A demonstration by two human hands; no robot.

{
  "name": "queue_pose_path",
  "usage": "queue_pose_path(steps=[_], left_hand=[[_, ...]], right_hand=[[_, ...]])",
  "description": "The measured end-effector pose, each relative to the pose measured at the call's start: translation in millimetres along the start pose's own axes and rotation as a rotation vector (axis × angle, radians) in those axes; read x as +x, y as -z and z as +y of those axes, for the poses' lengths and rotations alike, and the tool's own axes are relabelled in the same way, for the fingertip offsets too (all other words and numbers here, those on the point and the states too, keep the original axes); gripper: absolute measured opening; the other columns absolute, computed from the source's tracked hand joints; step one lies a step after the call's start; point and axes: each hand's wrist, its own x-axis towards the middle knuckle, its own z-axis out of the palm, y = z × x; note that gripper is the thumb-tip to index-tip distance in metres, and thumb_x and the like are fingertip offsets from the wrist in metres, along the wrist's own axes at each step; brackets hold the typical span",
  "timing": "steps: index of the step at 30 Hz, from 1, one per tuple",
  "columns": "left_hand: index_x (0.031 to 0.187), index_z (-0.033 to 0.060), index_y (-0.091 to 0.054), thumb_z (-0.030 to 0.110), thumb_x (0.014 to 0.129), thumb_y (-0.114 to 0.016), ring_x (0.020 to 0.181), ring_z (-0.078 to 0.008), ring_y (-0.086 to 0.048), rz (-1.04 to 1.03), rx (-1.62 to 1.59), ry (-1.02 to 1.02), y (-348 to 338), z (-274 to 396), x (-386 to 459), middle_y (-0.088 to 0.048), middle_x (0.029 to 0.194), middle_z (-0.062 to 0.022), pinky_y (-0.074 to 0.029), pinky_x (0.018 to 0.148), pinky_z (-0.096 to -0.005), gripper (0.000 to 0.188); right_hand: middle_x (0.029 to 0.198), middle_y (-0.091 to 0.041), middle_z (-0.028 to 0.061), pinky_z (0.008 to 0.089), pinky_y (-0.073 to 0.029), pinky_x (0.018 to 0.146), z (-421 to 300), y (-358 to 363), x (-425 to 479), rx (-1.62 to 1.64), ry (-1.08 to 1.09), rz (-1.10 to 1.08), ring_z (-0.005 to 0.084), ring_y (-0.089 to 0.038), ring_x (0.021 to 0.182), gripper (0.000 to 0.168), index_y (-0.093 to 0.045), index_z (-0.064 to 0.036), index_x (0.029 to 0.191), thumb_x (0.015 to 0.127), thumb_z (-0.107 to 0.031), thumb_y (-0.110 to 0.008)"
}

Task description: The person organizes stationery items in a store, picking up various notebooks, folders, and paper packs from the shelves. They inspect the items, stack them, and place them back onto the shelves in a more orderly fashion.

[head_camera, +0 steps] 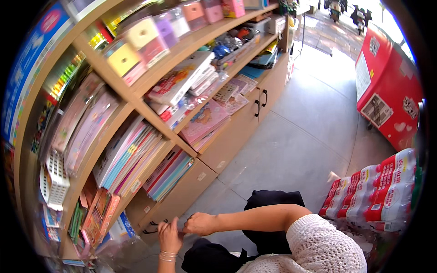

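Note:
My left hand point(170, 235), with thin bracelets at its wrist, and my right hand point(199, 224) are close together at the lower middle, in front of the shelf unit's lower cabinet. Between them is a small greyish thing point(180, 226), gripped by the fingers of both hands; it is blurred and mostly covered, so its kind cannot be told. My right arm reaches across from the right in a white knit sleeve point(321, 239). My knees, in dark trousers point(273, 201), are bent below the arm.
A wooden shelf unit point(153, 117) holds notebooks point(205, 119), folders point(126, 153), boxes point(143, 37) and a white plastic basket point(58, 177). Cabinet doors point(235, 136) have black handles. Shrink-wrapped bottle packs point(372, 191) and a red chest-like unit point(389, 88) stand at right on the grey tiled floor point(290, 136).

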Motion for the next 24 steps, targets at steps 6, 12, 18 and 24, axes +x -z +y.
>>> queue_pose_path(steps=[6,12,18,24], left_hand=[[0.079,0.0075,-0.068,0.016,0.074,-0.071,0.082,-0.0323,-0.064,-0.497,-0.18,0.095,-51.5,-33.3,12.5,-0.066,0.086,-0.0118,-0.048,0.074,-0.0431,0.01],[0.086,0.0066,-0.069,0.019,0.075,-0.071,0.084,-0.0331,-0.065,-0.574,0.078,0.39,-91.5,-75.3,2.6,-0.068,0.088,-0.0139,-0.05,0.075,-0.0425,0.017],[0.09,0.0071,-0.069,0.021,0.074,-0.073,0.09,-0.0306,-0.066,-0.54,0.245,0.58,-117.1,-77.0,-1.9,-0.07,0.089,-0.0106,-0.051,0.082,-0.0419,0.021],[0.12,0.0098,-0.054,0.022,0.075,-0.074,0.111,-0.0334,-0.056,-0.445,0.216,0.572,-113.1,-51.8,12.8,-0.061,0.115,-0.0146,-0.043,0.096,-0.044,0.052]], right_hand=[[0.093,-0.068,0.0193,0.0446,-0.051,0.081,65.2,41.2,-57.2,0.381,-0.163,0.408,0.0376,-0.065,0.088,0.036,-0.067,-0.01,0.109,0.075,-0.005,-0.056],[0.083,-0.065,0.0123,0.0309,-0.052,0.069,161.7,139.0,-107.8,0.415,-0.708,1.421,0.0187,-0.064,0.074,0.032,-0.058,0.002,0.114,0.085,-0.009,-0.066],[0.09,-0.066,0.0261,0.0411,-0.052,0.073,201.7,198.9,-111.2,0.8,-0.945,1.076,0.0339,-0.067,0.085,0.043,-0.059,0.008,0.101,0.09,-0.033,-0.062],[0.08,-0.067,0.0196,0.0387,-0.052,0.055,225.7,205.7,-112.4,0.696,-0.973,1.146,0.0272,-0.067,0.06,0.039,-0.063,0.008,0.09,0.084,-0.03,-0.067]])
